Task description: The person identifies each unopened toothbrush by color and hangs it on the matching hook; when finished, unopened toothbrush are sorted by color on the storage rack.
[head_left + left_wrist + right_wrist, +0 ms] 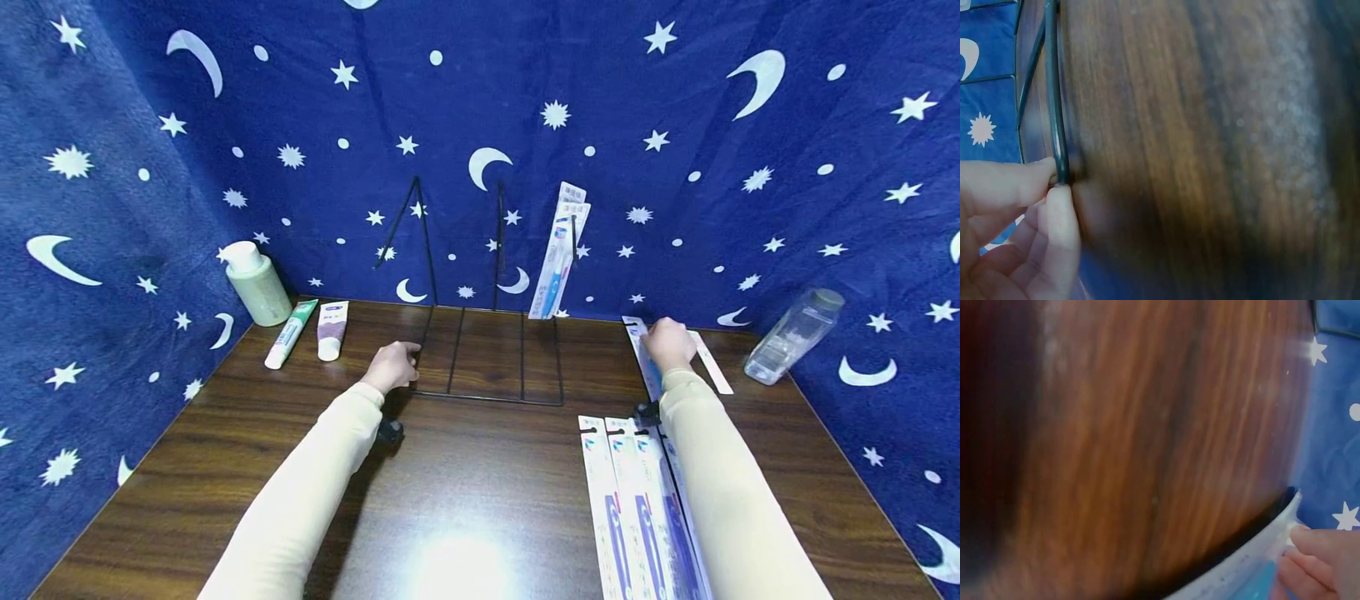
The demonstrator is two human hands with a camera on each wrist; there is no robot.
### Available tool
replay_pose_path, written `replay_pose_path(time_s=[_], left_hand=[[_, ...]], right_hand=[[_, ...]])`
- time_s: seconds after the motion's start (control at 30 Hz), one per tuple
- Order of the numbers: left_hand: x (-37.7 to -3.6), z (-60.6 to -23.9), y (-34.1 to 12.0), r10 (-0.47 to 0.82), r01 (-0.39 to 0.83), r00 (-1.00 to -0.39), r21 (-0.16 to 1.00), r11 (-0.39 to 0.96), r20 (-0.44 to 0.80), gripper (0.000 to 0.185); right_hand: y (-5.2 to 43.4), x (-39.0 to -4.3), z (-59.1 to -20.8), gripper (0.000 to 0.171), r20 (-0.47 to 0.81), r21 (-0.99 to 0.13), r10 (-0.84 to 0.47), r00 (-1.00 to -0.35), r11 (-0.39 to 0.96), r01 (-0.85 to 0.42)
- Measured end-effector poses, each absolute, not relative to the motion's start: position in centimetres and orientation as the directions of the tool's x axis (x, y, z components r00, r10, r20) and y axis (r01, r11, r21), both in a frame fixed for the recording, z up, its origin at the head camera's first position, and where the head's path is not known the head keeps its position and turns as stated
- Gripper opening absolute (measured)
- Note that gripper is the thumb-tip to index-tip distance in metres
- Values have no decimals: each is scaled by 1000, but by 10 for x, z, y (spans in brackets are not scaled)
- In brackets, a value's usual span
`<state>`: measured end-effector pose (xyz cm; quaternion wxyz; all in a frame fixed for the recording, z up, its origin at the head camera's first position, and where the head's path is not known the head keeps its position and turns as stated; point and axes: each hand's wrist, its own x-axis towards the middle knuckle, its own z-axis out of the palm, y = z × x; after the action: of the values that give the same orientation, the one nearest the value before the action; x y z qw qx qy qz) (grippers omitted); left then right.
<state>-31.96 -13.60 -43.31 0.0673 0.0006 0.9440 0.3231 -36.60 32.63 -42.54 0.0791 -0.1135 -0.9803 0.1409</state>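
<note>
My left hand (392,367) pinches the front left corner of a black wire rack (1055,94) between thumb and fingers. The rack stands against the back cloth, and packaged toothbrushes (553,271) hang from its right hook. Over on the right, my right hand (670,343) pinches the top end of a toothbrush pack (636,333) with blue on it. In the right wrist view that pack (1229,575) looks tilted, its near edge over the wood. My forearm hides part of it. Several packs with purple toothbrushes (600,475) lie in a row nearer me.
At the back left stand a pump bottle (258,287), a green-and-white tube (291,335) and a purple-and-white tube (332,331). A clear bottle (791,337) leans at the right, near a pale strip of packaging (711,363). Blue star-patterned cloth (450,108) borders the wooden table (187,467).
</note>
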Motion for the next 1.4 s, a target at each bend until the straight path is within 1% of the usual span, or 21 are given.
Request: replay_pose_path(time_s=[0.2,0.47,0.63,0.77,0.87,0.97,1.07,1.2,1.4], left_hand=[[-319,-434,-136,40,-55,-989,612,789,-141,57],[-319,-433,-143,55,-22,-992,579,815,-115,56],[-320,-435,-145,54,-21,-992,576,817,-112,56],[-321,-435,-145,50,-27,-992,593,805,-113,57],[-321,-435,-145,58,-16,-992,588,808,-108,57],[-321,-434,-144,62,-8,-993,573,820,-103,56],[-321,-432,-142,59,-14,-992,563,826,-111,56],[-320,-430,-139,57,-28,-990,568,822,-132,56],[-322,-430,-136,64,-28,-988,563,826,-142,56]], right_hand=[[321,-361,-419,21,246,-348,302,-921,914,207],[317,-352,-396,26,420,-468,373,-827,870,155],[311,-340,-375,26,475,-545,414,-777,831,110],[306,-330,-361,28,508,-580,436,-743,811,79],[302,-325,-352,25,568,-609,434,-699,793,-3],[297,-319,-343,21,631,-637,424,-650,761,-122],[290,-311,-334,20,666,-650,411,-623,730,-213],[278,-298,-326,20,707,-627,367,-605,721,-295],[253,-276,-316,17,793,-549,282,-540,715,-432]])
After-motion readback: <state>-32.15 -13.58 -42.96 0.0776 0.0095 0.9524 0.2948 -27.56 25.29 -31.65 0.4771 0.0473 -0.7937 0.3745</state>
